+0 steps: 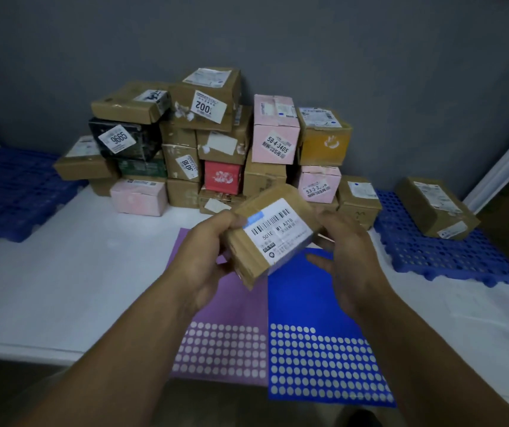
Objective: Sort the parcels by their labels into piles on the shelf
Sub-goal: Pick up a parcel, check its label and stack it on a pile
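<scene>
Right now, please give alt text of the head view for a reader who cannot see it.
A person's left hand grips a brown parcel with a white barcode label, the right hand at its other end, above a purple sheet and a blue sheet on a white table. Behind stands a pile of parcels, blue pallets at both sides.
</scene>
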